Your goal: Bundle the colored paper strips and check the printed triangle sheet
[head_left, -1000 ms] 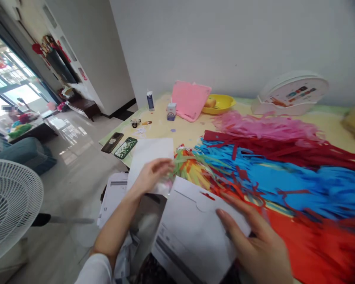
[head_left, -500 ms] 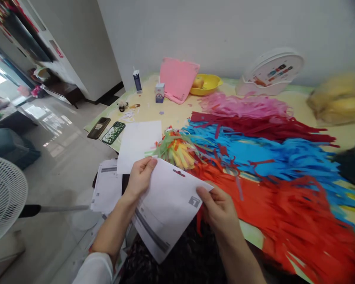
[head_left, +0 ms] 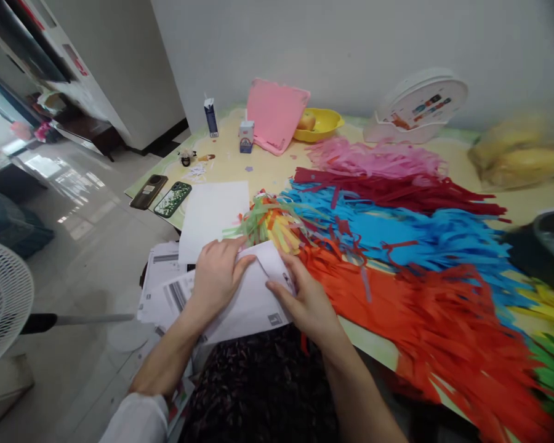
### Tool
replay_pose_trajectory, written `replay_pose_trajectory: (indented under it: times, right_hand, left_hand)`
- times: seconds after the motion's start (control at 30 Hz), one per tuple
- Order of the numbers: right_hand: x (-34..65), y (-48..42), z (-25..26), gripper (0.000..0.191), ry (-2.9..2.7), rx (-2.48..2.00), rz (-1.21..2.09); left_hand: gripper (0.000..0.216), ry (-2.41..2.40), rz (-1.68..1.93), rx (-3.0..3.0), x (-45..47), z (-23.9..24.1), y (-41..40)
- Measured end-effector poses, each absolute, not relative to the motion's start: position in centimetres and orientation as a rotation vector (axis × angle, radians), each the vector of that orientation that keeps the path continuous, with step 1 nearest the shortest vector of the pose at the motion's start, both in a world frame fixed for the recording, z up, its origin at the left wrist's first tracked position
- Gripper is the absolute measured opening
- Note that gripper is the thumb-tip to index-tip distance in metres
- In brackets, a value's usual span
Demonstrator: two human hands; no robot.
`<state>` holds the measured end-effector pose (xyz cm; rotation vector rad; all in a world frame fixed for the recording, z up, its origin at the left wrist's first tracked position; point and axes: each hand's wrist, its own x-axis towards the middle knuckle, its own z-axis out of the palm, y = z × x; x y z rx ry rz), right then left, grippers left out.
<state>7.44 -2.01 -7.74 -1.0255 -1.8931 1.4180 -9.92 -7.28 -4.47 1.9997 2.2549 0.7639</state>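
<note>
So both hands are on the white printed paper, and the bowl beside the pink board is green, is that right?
Not green: the head view shows the bowl beside the pink board is yellow. The left hand and right hand are both on the white printed paper.

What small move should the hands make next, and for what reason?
Perhaps the right hand should ease its thumb along the dark line, maybe a fold, on the white packet, while the left hand steadies it: both hands grip the packet, and this line runs between the two thumbs.
</note>
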Motion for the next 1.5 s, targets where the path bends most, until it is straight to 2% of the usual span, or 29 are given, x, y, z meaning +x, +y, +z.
replay_pose_trajectory:
  times: [0.3, 0.43, 0.73, 0.87, 1.03, 1.17, 1.3, 1.4, 1.5]
  right_hand:
    - [8.2, -2.2, -8.1, 0.046, -1.667, -0.863, 1.64]
    - [8.0, -1.9, -7.9, 0.044, -1.498, -0.857, 1.866]
    - [8.8, -1.9, -7.9, 0.05, -1.358, -0.917, 2.113]
    - [8.9, -1.6, -7.9, 0.046, -1.434, -0.937, 2.07]
    - [8.5, -1.3, -8.5, 0.037, -1.705, -0.944, 1.94]
    - [8.5, -1.4, -8.2, 0.028, -1.952, -0.836, 1.805]
    - [8.9, -1.5, -7.6, 0.034, -2.202, -0.798, 1.624]
    - [8.4, -2.0, -7.4, 0.034, -2.348, -0.853, 1.431]
    - [7.0, -2.5, -7.3, 0.034, -2.464, -0.805, 1.482]
  left_hand:
    - [0.035, 2.184, 0.614, 1.879, -11.0, -4.0, -8.1]
    - [0.035, 2.143, 0.634, 1.861, -10.8, -3.6, -8.0]
    - [0.033, 2.155, 0.658, 1.809, -10.5, -3.9, -8.0]
    - [0.033, 2.118, 0.683, 1.768, -10.6, -3.9, -8.3]
    - [0.037, 1.782, 0.725, 1.717, -11.3, -3.6, -8.0]
    - [0.028, 1.609, 0.841, 1.532, -11.6, -4.2, -7.1]
    - [0.027, 1.478, 0.924, 1.327, -12.1, -5.1, -7.1]
    - [0.024, 1.412, 0.854, 1.327, -13.2, -5.5, -8.2]
    - [0.025, 1.497, 0.789, 1.375, -15.1, -5.6, -10.2]
